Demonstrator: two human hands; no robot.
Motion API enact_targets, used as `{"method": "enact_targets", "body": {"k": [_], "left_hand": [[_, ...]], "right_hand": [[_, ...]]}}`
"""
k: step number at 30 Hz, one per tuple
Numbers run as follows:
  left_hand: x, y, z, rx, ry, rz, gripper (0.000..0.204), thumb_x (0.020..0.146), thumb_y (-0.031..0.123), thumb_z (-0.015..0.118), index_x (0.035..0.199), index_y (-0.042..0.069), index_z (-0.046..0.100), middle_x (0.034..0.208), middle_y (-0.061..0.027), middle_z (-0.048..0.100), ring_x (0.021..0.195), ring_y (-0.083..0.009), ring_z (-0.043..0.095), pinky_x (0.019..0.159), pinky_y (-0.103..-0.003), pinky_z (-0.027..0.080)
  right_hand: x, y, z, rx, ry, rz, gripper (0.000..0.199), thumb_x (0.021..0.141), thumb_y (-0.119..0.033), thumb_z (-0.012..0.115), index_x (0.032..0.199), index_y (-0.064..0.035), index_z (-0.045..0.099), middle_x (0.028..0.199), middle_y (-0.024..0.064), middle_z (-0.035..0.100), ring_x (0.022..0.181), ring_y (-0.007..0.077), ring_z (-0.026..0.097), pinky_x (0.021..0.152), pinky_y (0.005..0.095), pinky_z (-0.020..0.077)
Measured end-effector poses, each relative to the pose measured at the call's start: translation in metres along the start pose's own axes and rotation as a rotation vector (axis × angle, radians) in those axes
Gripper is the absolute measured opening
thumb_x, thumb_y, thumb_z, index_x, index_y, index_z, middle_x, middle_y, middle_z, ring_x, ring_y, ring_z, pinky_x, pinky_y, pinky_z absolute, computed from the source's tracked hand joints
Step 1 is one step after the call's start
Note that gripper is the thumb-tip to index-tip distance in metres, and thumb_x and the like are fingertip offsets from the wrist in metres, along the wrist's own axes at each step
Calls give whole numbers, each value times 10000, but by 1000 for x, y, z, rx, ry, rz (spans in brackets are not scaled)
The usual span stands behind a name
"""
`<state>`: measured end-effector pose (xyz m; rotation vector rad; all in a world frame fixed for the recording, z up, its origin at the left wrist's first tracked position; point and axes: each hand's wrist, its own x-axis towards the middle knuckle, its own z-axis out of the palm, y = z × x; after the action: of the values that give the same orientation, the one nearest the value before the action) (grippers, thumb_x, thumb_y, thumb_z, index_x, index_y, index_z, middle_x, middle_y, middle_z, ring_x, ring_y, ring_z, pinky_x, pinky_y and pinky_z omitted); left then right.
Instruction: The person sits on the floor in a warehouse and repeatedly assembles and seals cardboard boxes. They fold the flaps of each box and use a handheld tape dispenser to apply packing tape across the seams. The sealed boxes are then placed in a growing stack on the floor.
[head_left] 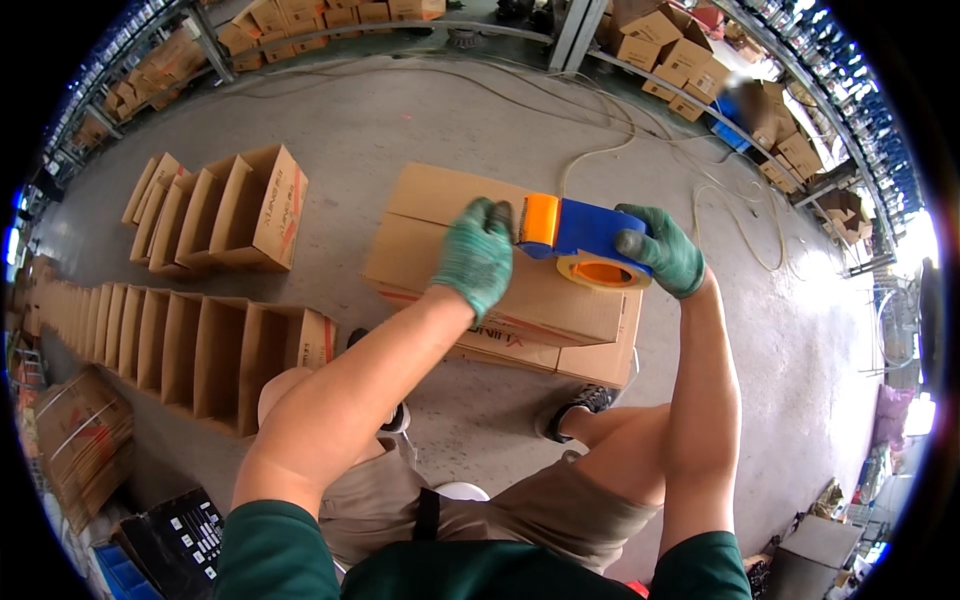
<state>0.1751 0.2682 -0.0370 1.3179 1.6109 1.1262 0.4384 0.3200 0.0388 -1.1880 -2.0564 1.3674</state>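
Note:
My right hand (pixel 668 250), in a green glove, is closed round a blue and orange tape dispenser (pixel 600 228). A wide roll of tape (pixel 603 272) sits on its near side. The dispenser is above the right part of a brown cardboard box (pixel 550 295), whose top flaps are folded down. My left hand (pixel 475 250), also gloved in green, is over the middle of the box with its fingers curled in. Its fingertips are close to the orange end of the dispenser. Whether they pinch a tape end cannot be made out.
To the left stand several open cartons (pixel 215 210) and a long row of nested cartons (pixel 180 345). Flat cardboard (pixel 85 440) is bundled at the lower left. A pale hose (pixel 630 130) snakes over the floor. Another person (pixel 748 112) is among boxes at the far right.

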Motion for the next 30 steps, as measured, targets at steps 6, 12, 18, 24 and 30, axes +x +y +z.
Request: {"method": "enact_targets", "body": {"k": [6,12,18,24,30], "left_hand": [[37,-56,-120,-358,331,-161,280,1090,290,422,1144,47,551,1140,-111,661,936,-268,715,790,-390,600],[50,-103,-136,-369,258,-264,267,1088,268,429,1134,32,545,1082,-114,670,907,-276,730,757,-379,629],[65,-141,-122,-382,22,-420,204,1041,252,542,1146,80,575,1005,-66,671,921,-198,648,791,-371,552],[70,-128,-124,16,48,79,494,980,334,595,1408,114,484,1359,-185,535,1237,-312,543,993,-454,504],[37,-38,-112,701,-325,533,903,809,471,804,1547,168,381,1589,-136,380,1500,-334,287,1227,-440,303]], "right_hand": [[6,-19,3,-75,-9,65,565,852,-524,765,994,18,696,801,20,603,775,102,531,708,293,482],[16,-33,18,-179,6,154,609,818,-532,783,1010,37,685,846,30,635,809,110,560,739,282,492],[18,-32,20,-203,20,159,638,845,-531,777,1114,45,718,880,75,695,800,135,612,763,305,534],[21,-40,19,-228,-23,195,612,859,-509,771,1124,41,714,891,76,701,814,134,613,776,304,535],[21,-35,14,-234,-40,218,614,871,-520,748,1113,42,713,895,76,700,808,137,613,765,313,535]]}}
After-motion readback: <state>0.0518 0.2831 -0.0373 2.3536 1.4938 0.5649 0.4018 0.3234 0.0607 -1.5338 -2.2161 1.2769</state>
